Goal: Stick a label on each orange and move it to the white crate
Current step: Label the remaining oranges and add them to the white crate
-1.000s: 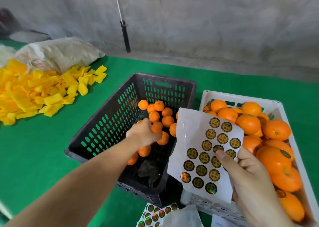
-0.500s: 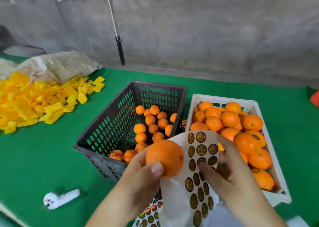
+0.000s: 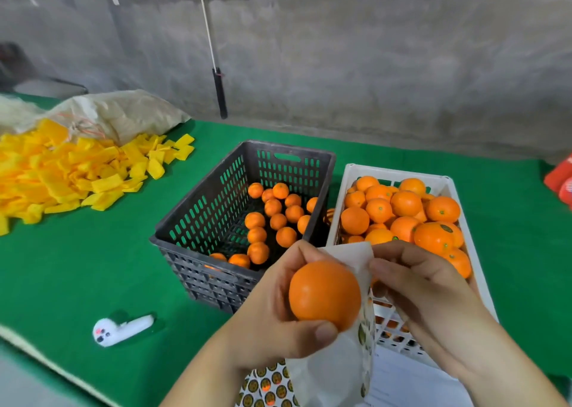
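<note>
My left hand [image 3: 272,317] grips an orange [image 3: 324,293] in front of the two crates, thumb under it and fingers behind. Right beside it, my right hand [image 3: 424,295] pinches the white label sheet [image 3: 346,360], which is turned nearly edge-on so only a few round stickers show. The black crate [image 3: 216,208] holds several small unlabelled oranges. To its right, the white crate [image 3: 349,174] is piled with oranges, and a dark sticker shows on one of them.
A second label sheet [image 3: 269,388] lies on the green table below my hands. A white device [image 3: 120,332] lies at the front left. Yellow foam pieces [image 3: 71,171] and a sack [image 3: 114,112] fill the far left. A red object [image 3: 561,177] sits at the right edge.
My left hand left the black crate with an orange and brought it up toward me. My right hand turned the label sheet from face-on to nearly edge-on beside the orange.
</note>
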Demonstrator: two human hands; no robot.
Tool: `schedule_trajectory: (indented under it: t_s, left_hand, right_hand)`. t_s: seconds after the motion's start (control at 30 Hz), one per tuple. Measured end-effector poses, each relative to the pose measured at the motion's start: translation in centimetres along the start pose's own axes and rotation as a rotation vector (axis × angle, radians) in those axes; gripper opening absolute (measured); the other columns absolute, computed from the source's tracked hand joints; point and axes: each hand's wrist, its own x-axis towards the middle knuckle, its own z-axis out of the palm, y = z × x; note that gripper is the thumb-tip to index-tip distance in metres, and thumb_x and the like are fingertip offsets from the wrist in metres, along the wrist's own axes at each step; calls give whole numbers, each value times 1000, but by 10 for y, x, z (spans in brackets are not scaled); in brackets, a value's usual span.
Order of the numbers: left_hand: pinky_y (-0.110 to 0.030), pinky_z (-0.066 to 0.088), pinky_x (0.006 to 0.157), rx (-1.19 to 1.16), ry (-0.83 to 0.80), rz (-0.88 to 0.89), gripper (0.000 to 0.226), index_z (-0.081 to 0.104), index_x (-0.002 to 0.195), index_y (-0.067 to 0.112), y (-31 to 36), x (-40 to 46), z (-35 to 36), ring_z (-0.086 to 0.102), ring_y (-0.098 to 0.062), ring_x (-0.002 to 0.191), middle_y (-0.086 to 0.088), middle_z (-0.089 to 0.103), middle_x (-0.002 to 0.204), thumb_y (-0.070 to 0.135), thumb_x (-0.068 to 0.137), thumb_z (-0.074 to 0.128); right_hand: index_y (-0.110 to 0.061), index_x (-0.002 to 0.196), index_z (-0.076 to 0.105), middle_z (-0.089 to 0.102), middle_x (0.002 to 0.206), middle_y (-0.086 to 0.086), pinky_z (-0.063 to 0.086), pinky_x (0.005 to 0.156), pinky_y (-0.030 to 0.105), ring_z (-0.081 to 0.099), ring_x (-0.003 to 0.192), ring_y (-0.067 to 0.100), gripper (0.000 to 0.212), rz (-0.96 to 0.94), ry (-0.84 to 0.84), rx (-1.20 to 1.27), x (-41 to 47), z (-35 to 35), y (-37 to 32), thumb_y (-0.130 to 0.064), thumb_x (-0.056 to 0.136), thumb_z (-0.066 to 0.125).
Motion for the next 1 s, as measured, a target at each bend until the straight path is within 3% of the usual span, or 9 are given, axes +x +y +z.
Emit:
schedule_trajectory:
  t_s: [0.07,0.2,0.43,0.53,0.67,0.77,0.83,0.9,1.0]
  left_hand:
    - [-34,55,84,0,-35,9,66,53,120,16,1,-3,-1,66,-26,112,-4,63,129,47,75,90]
    - [-37,54,85,-5,-59,14,67,53,121,16,2,-6,-3,64,-28,115,-6,62,131,46,75,90]
    - [-34,55,85,-41,-44,45,66,53,119,17,2,-7,-1,66,-25,112,-2,65,128,48,75,90]
    - [-38,55,85,-22,-8,38,65,55,118,20,1,-6,-2,65,-28,111,-5,64,128,50,72,91]
    - [-41,53,86,-50,-40,36,66,56,119,20,-1,-4,-3,63,-29,111,-6,62,128,50,73,91]
    - [-47,49,88,-85,-87,55,66,54,120,16,-2,-3,-5,62,-31,111,-9,60,126,47,75,90]
    - [-48,50,88,-76,-79,48,65,54,119,17,-3,-3,-6,62,-31,111,-8,61,125,48,74,91]
    - [-43,54,86,-45,-30,10,66,56,118,19,-4,-3,-7,64,-30,111,-8,63,126,50,72,92]
    - [-38,55,84,-5,12,-31,68,56,113,18,-8,-2,-7,66,-31,109,-10,64,126,52,68,93]
  right_hand:
    - [-11,91,83,76,91,13,58,68,30,68,78,19,30,66,-22,125,-1,-5,0,-32,70,78]
    - [-19,103,81,77,97,11,53,84,40,68,85,23,29,-21,-31,-184,-5,-10,0,-38,81,81]
    - [-35,82,79,72,78,-6,47,58,18,61,68,12,16,-385,134,-504,-12,-3,-11,-30,93,68]
    - [-42,88,77,72,81,-19,46,63,4,66,73,1,11,-525,335,-565,-18,0,-18,-34,93,71]
    - [-49,101,75,70,90,-13,49,65,12,65,78,11,15,-451,129,-765,-24,-1,-22,-52,87,71]
    - [-46,92,78,70,72,-7,41,55,9,57,60,5,21,-365,53,-635,-20,-7,-23,-27,93,68]
    - [-49,87,79,73,72,-9,44,54,9,61,59,5,36,-378,185,-564,-23,-10,-20,-16,96,70]
    - [-56,88,76,74,78,-10,49,57,14,66,65,16,25,-513,402,-532,-28,-10,-17,-33,96,71]
    - [-49,101,72,68,91,-16,43,72,4,63,77,1,10,-803,438,-843,-38,10,-20,-45,98,63]
